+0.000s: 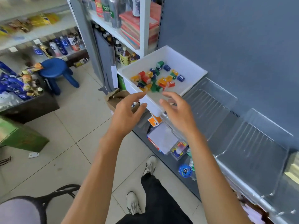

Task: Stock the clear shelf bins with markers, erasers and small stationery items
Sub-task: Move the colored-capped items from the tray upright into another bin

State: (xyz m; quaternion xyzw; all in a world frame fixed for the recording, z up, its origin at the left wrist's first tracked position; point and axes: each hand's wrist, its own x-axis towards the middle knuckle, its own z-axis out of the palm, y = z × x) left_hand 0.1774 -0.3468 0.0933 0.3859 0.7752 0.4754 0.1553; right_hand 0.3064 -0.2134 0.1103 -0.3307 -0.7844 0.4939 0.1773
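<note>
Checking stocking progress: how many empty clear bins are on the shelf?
2. The near clear bin sits beside the white bin; the far clear bin lies farther right. More may lie out of frame.

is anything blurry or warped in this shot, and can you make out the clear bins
Head view: the snack shelves at upper left are smeared by blur; the left hand and right hand are slightly soft; the white bin and its coloured blocks read fairly sharp; wide-angle warp tilts the shelving; the clear bins show by pale glare on ribs and rims.
</note>
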